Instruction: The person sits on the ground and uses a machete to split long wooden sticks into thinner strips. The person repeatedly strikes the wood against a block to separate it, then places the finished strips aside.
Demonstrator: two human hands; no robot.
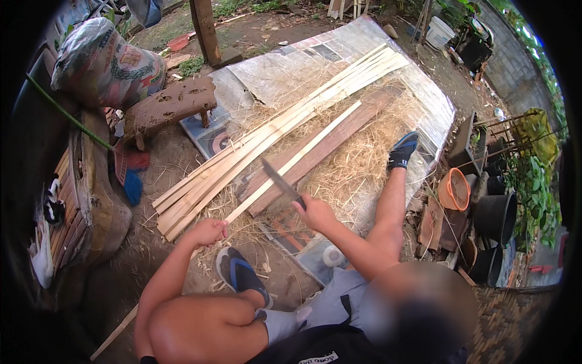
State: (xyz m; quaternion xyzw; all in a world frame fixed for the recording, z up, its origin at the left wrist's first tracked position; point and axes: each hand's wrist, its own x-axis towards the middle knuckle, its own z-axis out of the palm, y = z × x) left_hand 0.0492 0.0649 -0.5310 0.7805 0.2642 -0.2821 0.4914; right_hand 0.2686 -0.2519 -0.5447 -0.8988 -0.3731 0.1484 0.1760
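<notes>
My left hand (210,232) is closed around the near part of a long, pale bamboo strip (291,167). The strip slants away to the far right over a dark brown wooden board (327,147). In my right hand (316,213) is the dark handle of a knife (279,180). Its long blade points to the far left, over or against the strip; whether it touches cannot be made out. A fanned bundle of similar pale strips (242,159) lies left of the board. Curly shavings (348,167) are heaped around the board, mostly on its right.
A printed sheet (433,112) is spread under the work. At the left stand a low wooden bench (173,104), a stuffed sack (109,64) and a blue-bristled broom (130,182). An orange pot (453,189) and black buckets (494,215) line the right. A wooden post (204,30) rises behind.
</notes>
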